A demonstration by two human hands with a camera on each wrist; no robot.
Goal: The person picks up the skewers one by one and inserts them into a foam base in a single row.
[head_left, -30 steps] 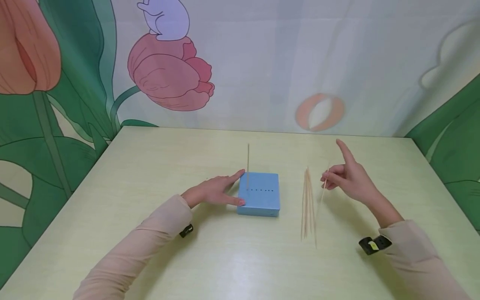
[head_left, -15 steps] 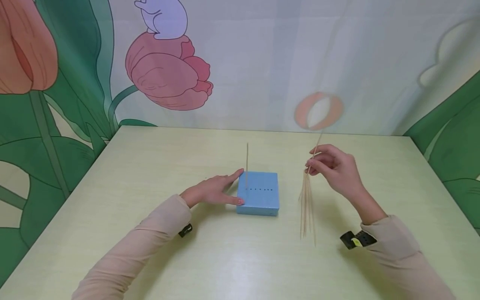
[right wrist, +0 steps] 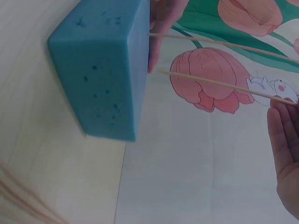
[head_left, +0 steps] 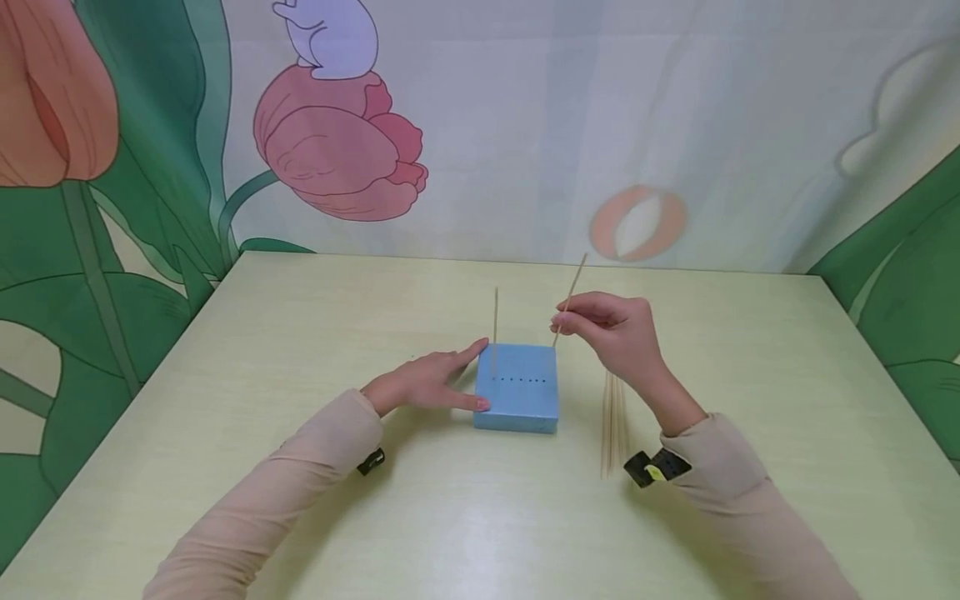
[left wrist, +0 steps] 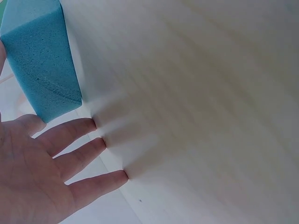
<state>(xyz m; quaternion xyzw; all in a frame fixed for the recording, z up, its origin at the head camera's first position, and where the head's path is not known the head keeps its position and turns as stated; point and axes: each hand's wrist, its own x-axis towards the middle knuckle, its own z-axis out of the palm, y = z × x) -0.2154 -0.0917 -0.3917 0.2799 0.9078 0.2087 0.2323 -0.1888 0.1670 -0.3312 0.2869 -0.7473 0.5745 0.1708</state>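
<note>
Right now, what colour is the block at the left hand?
Light blue. The block shows best in the head view; it looks darker in both wrist views.

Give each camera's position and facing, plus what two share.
Head: worn on head, facing forward and down at table; left hand, right hand and sleeves show.
Left wrist: worn there, facing table and foam block; left hand shows.
Right wrist: worn there, facing foam block and tulip backdrop; both hands partly show.
Shared by head and right wrist: standing stick, pinched stick.

Blue foam block (left wrist: 46, 65): matt, pitted | right stick bundle (head_left: 614, 425): bare wood | tabletop (head_left: 480, 517): smooth, glossy | far backdrop (head_left: 487, 125): cloth
</note>
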